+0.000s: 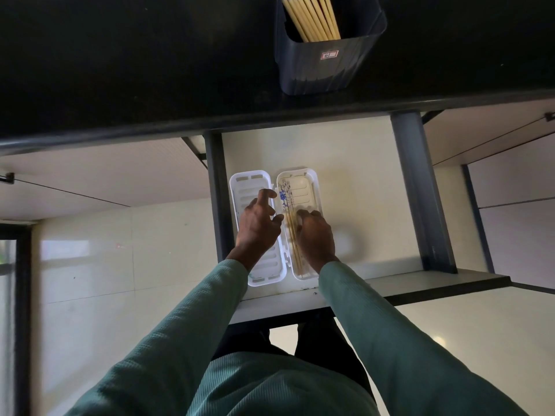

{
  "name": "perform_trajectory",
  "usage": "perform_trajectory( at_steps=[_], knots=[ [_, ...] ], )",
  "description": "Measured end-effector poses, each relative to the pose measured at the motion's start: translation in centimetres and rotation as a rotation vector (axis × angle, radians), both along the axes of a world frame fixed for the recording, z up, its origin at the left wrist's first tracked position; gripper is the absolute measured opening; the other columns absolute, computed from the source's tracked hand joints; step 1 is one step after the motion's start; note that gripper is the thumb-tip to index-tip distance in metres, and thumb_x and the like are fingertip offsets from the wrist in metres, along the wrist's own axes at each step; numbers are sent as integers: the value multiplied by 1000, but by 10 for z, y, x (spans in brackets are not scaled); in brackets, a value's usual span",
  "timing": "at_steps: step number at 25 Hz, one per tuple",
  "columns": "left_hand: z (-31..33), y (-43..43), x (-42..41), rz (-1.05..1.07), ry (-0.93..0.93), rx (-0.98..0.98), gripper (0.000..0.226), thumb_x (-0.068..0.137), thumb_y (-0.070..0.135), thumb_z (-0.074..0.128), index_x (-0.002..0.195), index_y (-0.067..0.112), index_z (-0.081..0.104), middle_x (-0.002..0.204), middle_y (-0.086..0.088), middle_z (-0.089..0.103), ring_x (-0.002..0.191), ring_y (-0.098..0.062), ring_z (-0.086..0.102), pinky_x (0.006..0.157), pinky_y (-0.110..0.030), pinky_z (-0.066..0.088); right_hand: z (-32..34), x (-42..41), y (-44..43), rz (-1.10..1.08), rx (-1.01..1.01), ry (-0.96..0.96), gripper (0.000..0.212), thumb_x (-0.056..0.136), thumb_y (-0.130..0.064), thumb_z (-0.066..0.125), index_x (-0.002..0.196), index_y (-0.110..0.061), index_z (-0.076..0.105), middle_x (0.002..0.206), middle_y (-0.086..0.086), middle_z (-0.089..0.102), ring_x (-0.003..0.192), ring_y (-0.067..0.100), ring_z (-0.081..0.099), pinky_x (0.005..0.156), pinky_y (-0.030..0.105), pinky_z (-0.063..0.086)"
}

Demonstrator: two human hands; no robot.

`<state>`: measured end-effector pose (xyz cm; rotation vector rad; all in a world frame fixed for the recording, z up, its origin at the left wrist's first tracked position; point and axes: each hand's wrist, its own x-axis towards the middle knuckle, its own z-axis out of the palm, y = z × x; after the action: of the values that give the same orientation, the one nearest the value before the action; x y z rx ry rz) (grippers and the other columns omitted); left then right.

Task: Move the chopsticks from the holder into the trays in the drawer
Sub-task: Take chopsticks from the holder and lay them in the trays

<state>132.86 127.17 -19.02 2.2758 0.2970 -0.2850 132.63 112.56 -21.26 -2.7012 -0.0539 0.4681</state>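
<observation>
A dark holder [324,64] stands on the black countertop, with several yellow chopsticks [312,16] in it. Below, in the open drawer [360,181], lies a white hinged case with two tray halves: the left tray [240,187] and the right tray [303,187]. A pair of chopsticks [288,217] with blue-patterned tops lies along the right tray's left side. My left hand [258,223] hovers over the left tray, fingers spread. My right hand [315,235] rests in the right tray beside the chopsticks, fingers curled down; whether it grips anything is hidden.
The drawer has grey side rails [420,190] and a white front edge [300,304]. The black countertop edge [180,127] overhangs the drawer's back. A pale tiled floor [120,250] lies to the left, and white cabinet fronts [516,181] to the right.
</observation>
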Motion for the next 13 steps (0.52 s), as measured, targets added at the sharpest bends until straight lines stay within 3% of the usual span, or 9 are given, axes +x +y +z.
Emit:
perform_trajectory(
  at_steps=[3,8,13],
  knots=[
    [0,0,-1,8,2,-1,55,87,10,80,132,14,49,115,-16,74,96,-31,72,87,-46,61,-2,0,1,76,-29,31,32,110,-23,52,133,-7,65,124,19,71,110,38,73,104,53,57],
    [0,1,1,-9,12,13,53,88,12,80,131,16,50,114,-17,74,98,-32,72,87,-48,60,7,5,-2,48,87,97,23,104,-15,59,116,-1,74,112,19,76,103,36,73,99,45,59],
    [20,16,7,63,-49,12,41,94,29,74,130,17,59,114,-9,74,97,-24,73,83,-36,58,52,18,-7,-24,212,-68,27,100,-5,57,122,-6,73,119,13,75,103,32,73,91,43,60]
  ],
)
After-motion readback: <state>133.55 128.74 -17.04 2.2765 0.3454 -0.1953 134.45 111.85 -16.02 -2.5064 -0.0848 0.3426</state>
